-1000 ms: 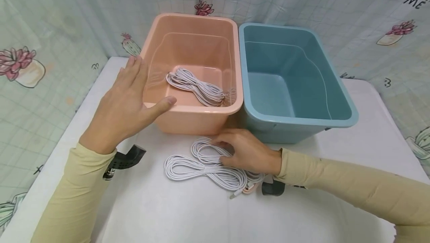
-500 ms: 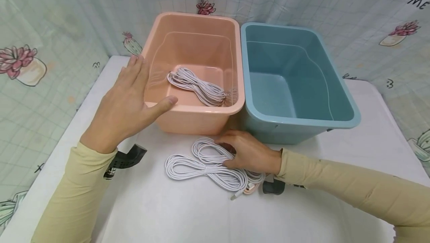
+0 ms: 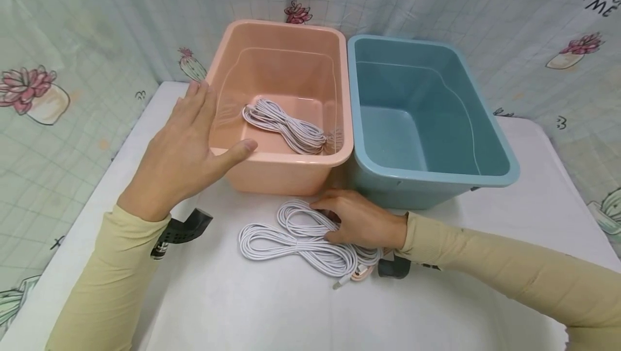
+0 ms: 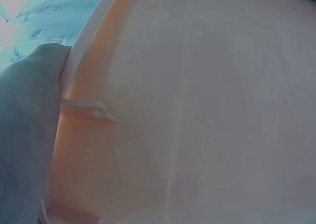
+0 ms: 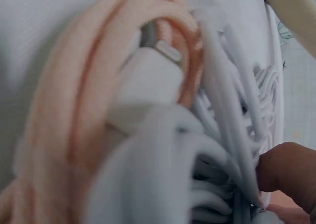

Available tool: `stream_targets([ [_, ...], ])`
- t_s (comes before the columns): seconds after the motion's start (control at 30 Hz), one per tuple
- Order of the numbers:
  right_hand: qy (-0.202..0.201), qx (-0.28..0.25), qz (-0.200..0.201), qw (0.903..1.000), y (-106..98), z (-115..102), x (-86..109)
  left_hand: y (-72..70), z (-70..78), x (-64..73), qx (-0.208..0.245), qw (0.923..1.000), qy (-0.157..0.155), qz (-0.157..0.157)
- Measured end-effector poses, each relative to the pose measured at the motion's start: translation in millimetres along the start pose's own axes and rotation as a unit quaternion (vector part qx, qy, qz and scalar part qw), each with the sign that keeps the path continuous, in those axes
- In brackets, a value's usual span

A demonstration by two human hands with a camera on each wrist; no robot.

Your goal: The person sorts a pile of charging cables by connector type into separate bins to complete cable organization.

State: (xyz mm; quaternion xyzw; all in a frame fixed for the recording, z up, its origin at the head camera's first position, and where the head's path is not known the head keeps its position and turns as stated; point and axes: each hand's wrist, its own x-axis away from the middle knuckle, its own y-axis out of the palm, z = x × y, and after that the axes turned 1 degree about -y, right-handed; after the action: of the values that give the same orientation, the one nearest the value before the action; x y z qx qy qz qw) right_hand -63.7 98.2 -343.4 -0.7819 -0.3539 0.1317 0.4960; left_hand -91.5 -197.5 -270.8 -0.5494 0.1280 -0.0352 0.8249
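Fingers straight, my left hand (image 3: pixel 179 149) rests on the near left corner of the peach bin (image 3: pixel 286 170). In the left wrist view part of that hand lies along the bin's rim, beside the outer wall. My right hand (image 3: pixel 361 219) curls thumb and fingers on a bundled white cable (image 3: pixel 294 208) on the table, just in front of the bins. Overlapping it is another white cable bundle (image 3: pixel 271 254) with a USB plug. A peach cable (image 5: pixel 59 120) fills the left of the right wrist view, mostly hidden from the head camera. The right palm hides part of the pile.
One white cable coil (image 3: pixel 283 124) lies inside the peach bin. Directly to its right stands a blue bin (image 3: pixel 436 177), its rim close to the peach one. Patterned curtains (image 3: pixel 63 178) hang at the back and sides of the white table (image 3: pixel 242 313).
Both hands and the cables stay nearly still; the picture shifts only slightly with the head.
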Motion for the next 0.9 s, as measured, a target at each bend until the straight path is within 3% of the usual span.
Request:
stream_targets([
  [0.5, -0.018, -0.005, 0.015, 0.9997, -3.8, -2.1, 1.5, -0.2, 1.6, 0.7, 0.006, 0.9999, -0.004, -0.014],
  [0.9, -0.046, 0.002, 0.039, 0.9982, -18.1, -11.5, 1.9, -1.5, -0.3, 1.6, -0.002, 1.0000, 0.003, -0.006],
])
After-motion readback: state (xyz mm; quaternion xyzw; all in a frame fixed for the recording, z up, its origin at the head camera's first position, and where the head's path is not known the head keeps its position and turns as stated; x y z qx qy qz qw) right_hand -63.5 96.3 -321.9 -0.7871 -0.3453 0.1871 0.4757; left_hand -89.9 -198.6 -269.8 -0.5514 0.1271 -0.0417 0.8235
